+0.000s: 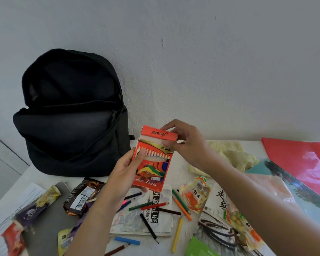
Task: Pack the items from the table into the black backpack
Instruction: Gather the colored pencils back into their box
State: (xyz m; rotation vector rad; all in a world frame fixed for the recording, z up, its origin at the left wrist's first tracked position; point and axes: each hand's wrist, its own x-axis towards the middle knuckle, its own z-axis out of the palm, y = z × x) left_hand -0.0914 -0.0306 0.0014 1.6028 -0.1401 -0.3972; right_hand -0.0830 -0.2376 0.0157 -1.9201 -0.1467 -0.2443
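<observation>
— Pencil box [152,159]?
— Up in the middle of the frame, over the table [29,179]. Top flap lifted, pencil tips showing on the front.
— Left hand [126,172]?
— Wrapped round the lower left side of the box, thumb on the front.
— Right hand [185,143]?
— Pinching the flap at the top right of the box.
— Black backpack [72,115]?
— Upper left, standing against the wall, zipped open, just left of the box.
— Lower down?
— Loose pencils [153,206] scattered over a book [137,222], lower middle. Snack packs [81,196] at lower left. Yellow cloth [235,156] and red folder [299,163] at the right.
</observation>
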